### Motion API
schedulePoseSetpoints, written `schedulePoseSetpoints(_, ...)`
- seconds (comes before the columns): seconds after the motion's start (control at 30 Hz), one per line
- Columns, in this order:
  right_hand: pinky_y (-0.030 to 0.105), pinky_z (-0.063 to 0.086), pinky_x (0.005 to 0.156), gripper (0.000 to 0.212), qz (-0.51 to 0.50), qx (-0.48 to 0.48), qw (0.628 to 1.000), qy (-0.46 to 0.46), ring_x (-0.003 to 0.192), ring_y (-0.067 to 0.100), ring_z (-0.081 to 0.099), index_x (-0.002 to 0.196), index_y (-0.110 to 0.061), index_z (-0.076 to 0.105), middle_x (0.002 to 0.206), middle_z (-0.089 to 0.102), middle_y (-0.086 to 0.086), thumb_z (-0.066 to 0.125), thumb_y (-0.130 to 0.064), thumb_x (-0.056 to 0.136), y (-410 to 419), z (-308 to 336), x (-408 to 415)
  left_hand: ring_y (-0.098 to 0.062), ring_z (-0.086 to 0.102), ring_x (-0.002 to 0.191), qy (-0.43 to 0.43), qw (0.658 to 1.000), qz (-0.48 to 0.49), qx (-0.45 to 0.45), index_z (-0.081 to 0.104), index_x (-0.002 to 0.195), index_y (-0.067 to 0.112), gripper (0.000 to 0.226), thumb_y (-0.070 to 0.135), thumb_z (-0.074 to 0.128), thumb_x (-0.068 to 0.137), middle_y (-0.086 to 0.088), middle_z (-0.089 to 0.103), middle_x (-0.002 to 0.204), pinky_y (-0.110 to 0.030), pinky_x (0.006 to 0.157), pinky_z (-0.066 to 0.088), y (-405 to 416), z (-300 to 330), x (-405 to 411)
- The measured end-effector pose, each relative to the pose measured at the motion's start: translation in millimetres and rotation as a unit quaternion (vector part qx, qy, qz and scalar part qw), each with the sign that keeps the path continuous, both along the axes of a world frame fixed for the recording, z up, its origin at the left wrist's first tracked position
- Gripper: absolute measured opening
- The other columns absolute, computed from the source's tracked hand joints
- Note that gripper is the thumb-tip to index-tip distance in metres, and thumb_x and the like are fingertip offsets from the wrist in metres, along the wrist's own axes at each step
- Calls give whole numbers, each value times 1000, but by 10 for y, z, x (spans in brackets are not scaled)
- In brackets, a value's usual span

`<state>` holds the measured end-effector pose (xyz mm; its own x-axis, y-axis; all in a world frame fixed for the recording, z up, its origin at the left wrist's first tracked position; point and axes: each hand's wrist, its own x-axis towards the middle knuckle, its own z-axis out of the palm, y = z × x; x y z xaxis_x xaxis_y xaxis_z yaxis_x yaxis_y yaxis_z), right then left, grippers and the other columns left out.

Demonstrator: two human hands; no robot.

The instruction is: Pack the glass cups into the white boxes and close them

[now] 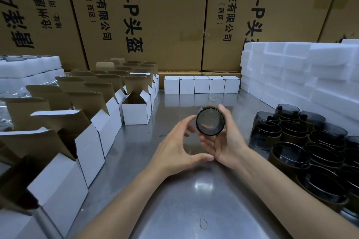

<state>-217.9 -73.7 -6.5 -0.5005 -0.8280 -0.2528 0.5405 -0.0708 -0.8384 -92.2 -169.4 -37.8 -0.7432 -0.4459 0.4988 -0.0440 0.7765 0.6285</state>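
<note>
One glass cup [210, 120] is held above the middle of the steel bench [194, 190], turned on its side so that one round end faces the camera. The right hand [225, 142] carries it: the thumb lies over the upper right of the wall and the fingers [208, 144] curl beneath. The left hand [177, 148] is beside it with fingers spread and relaxed, the tips near or just touching the left rim; actual contact cannot be confirmed.

Open white boxes [136, 109] stand in rows along the left, flaps raised. Five closed boxes [202, 84] line the back edge. More dark-tinted cups [295, 137] crowd the right side of the bench, in front of stacked white foam blocks [303, 75].

Handling judgement: the cup is rigid, smooth and brittle, probably moderate in weight for one hand. The glass wall is likely slippery, so a wrap around the side wall with thumb opposed to fingers is the secure hold; pinching the thin rim risks chipping. The box walls are light card and may shift or buckle on insertion, so the free hand should steady the box. Contact with neighbouring cups should be avoided.
</note>
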Motion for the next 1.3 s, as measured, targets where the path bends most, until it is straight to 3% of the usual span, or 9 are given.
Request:
schedulePoseSetpoints(0.17, 23, 53, 50, 61, 25, -20, 1000, 0, 56, 18, 63, 86, -8, 70, 76, 68, 10, 60, -67, 73, 4, -19, -18, 5, 49, 108, 3, 1000, 6, 5, 27, 136, 53, 96, 72, 72, 53, 28, 47, 120, -27, 87, 52, -2, 5, 1)
schedulePoseSetpoints(0.3, 29, 52, 64, 62, 58, -62, 996, -7, 80, 21, 64, 116, -5, 65, 120, 65, 19, 60, -53, 77, 46, -37, -19, 4, 50, 109, -3, 1000, 3, 4, 30, 138, 48, 94, 66, 75, 58, 26, 46, 124, -34, 91, 50, -7, 0, 0)
schedulePoseSetpoints(0.4, 28, 50, 67, 70, 57, -70, 996, -7, 82, 19, 63, 129, -4, 56, 131, 57, 20, 59, -50, 77, 58, -42, -31, 5, 49, 107, -13, 1000, 5, -7, 29, 139, 47, 95, 65, 76, 59, 26, 46, 123, -33, 91, 50, -10, -9, -6)
schedulePoseSetpoints(0.53, 26, 48, 63, 63, 67, -68, 995, 12, 79, 17, 63, 121, -6, 62, 122, 65, 16, 59, -51, 77, 41, -43, -18, 6, 49, 106, -10, 1000, 18, -17, 28, 139, 46, 92, 62, 77, 62, 28, 44, 123, -32, 89, 50, -11, -3, -7)
schedulePoseSetpoints(0.7, 23, 44, 45, 46, 55, -96, 993, 40, 62, 13, 63, 104, -12, 64, 77, 66, 3, 65, -44, 72, 13, -40, 29, 3, 39, 127, 64, 992, 61, -87, 29, 147, 31, 92, 53, 75, 70, 24, 32, 136, -17, 98, 40, 22, 33, 0)
schedulePoseSetpoints(0.83, 22, 52, 58, 53, 32, -102, 984, 140, 74, 16, 69, 102, -6, 67, 84, 71, 7, 75, -41, 64, -35, -99, 123, -7, 34, 136, 89, 981, 46, -166, 31, 148, 18, 88, 40, 75, 75, 5, 38, 146, -32, 112, 34, 107, 59, -29)
schedulePoseSetpoints(1.03, 33, 50, 80, 70, 104, -76, 984, 122, 81, 21, 65, 116, -4, 63, 92, 67, 10, 67, -56, 70, -42, -62, 81, -11, 55, 113, 117, 988, 70, -65, 51, 128, 19, 62, 28, 73, 72, 10, 58, 122, -36, 94, 47, 67, 66, -10)
schedulePoseSetpoints(1.17, 28, 44, 71, 68, 189, -69, 976, 85, 66, 16, 58, 122, 2, 56, 66, 61, 2, 54, -52, 81, 49, -30, -15, -10, 56, 111, 114, 990, 74, -41, 47, 127, 24, 65, 30, 80, 71, 15, 58, 119, -31, 91, 48, 33, 52, -6)
schedulePoseSetpoints(1.3, 24, 50, 62, 47, 138, -103, 981, 89, 60, 11, 63, 114, -7, 60, 79, 67, 4, 65, -33, 76, 24, -63, 43, -7, 47, 126, 101, 992, 65, -39, 38, 140, 27, 81, 39, 78, 71, 16, 50, 135, -24, 101, 41, 49, 56, -19)
